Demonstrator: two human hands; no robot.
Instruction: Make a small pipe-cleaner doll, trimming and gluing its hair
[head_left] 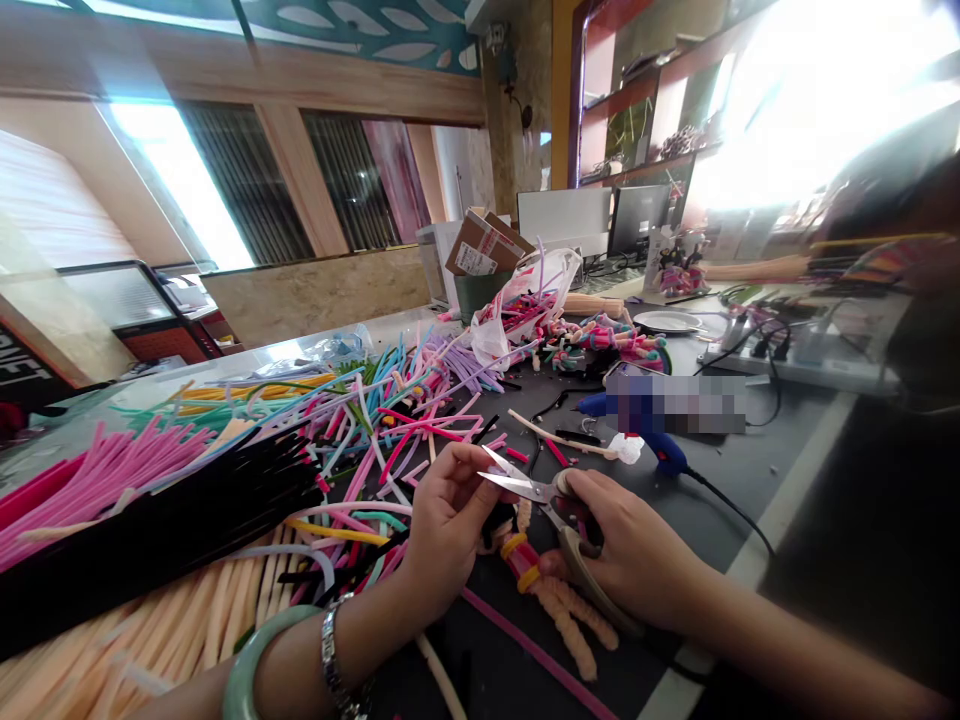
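My right hand [630,545] grips a pair of scissors [581,565] by the handles, with the blades parted and pointing left. Their tips reach the fingers of my left hand [444,520], which are pinched together. What those fingers hold is hidden or too small to make out; something black shows just beneath them. Under both hands is a pipe-cleaner doll [521,562] with a pink body, yellow bands and peach legs. Its head end is partly covered by my left hand. Beside it a long mauve pipe cleaner [517,640] lies on the dark tabletop.
Black pipe cleaners [172,530] and peach ones [195,610] lie in bundles at left, with loose coloured pieces beyond. A blue glue gun [664,450] with a cord lies at right. Behind are finished pipe-cleaner pieces [615,340], a plastic bag [491,335] and a cardboard box [487,245].
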